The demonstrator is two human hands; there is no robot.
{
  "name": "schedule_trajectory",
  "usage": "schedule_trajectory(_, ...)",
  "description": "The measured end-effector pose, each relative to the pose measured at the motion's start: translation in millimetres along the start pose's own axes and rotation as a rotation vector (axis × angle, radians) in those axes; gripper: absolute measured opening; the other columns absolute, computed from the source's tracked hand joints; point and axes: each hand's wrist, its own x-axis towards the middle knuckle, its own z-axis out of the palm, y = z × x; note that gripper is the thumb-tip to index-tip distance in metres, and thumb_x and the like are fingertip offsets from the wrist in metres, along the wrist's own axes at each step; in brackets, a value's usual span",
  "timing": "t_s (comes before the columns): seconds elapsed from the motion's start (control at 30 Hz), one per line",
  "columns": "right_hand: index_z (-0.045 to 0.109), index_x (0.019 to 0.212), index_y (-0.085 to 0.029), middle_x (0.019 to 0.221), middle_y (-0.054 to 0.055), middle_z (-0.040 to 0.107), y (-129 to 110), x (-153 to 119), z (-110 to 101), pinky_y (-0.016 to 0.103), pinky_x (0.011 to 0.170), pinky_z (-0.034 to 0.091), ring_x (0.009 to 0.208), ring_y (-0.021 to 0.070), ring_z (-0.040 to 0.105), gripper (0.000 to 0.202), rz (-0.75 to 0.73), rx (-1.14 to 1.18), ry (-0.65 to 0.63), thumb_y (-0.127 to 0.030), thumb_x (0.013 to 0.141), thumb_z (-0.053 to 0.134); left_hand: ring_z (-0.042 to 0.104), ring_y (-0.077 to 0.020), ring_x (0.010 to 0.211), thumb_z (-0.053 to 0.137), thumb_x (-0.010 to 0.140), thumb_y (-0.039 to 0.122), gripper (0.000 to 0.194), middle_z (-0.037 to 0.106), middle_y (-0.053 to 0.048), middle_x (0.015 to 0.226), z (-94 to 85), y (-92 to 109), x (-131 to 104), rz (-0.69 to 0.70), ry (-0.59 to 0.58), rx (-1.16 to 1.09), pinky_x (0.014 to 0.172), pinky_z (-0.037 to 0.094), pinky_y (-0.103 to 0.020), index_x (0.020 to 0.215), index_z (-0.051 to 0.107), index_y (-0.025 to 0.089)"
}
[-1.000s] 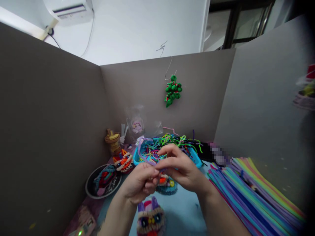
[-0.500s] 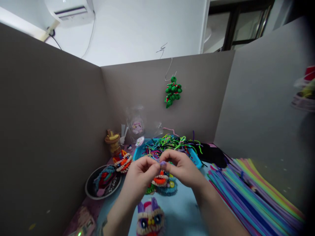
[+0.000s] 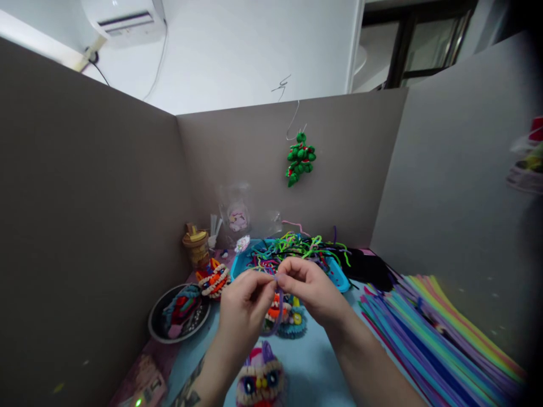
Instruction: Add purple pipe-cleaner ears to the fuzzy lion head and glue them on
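Note:
My left hand (image 3: 249,299) and my right hand (image 3: 311,288) meet in mid-air above the blue work surface. Both pinch a light purple pipe cleaner (image 3: 279,316), which hangs down between them in a curved loop. Its upper part is hidden by my fingertips. Below the hands, near the front, stands a pipe-cleaner figure (image 3: 260,380) with dark eyes, a yellow beak-like piece and purple ears. Behind the loop are another figure with an orange mouth (image 3: 276,308) and a blue fuzzy piece (image 3: 296,325), partly covered by my hands.
A blue tray (image 3: 238,263) of tangled pipe-cleaner scraps sits behind my hands. Long pipe cleaners (image 3: 428,333) lie at the right. A metal bowl (image 3: 153,325) and an orange figure (image 3: 214,278) stand at the left. Grey panels (image 3: 237,152) enclose the table; a green ornament (image 3: 301,158) hangs there.
The purple pipe cleaner now shows as a loop hanging below my fingertips; before, only a small purple bit showed between them. Both hands have stayed close together at about the same place.

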Motion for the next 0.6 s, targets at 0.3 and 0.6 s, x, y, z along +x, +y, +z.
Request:
schedule_trajectory(0.3, 0.064, 0.084, -0.018, 0.073, 0.0, 0.061, -7.1, -3.7, -7.5, 0.025, 0.061, 0.044, 0.065, 0.0122, 0.055, 0.017, -0.033, -0.091, -0.039, -0.033, 0.078, 0.068, 0.044, -0.0084, 0.053, 0.06, 0.081, 0.028, 0.019, 0.053, 0.003, 0.058, -2.1, -1.3, 3.1, -0.316, -0.058, -0.253, 0.049, 0.034, -0.018, 0.066, 0.059, 0.016)
schedule_trajectory(0.6, 0.066, 0.098, -0.025, 0.089, 0.002, 0.064, -7.3, -8.1, -8.7, 0.031, 0.079, 0.047, 0.088, 0.0161, 0.059, 0.027, -0.712, -0.516, -0.056, -0.004, 0.083, 0.058, 0.022, -0.0019, 0.035, 0.072, 0.067, 0.039, 0.033, 0.039, 0.01, 0.042, -0.9, -3.1, 6.7, -0.752, -0.238, -0.857, 0.035, 0.014, -0.015, 0.062, 0.049, 0.017)
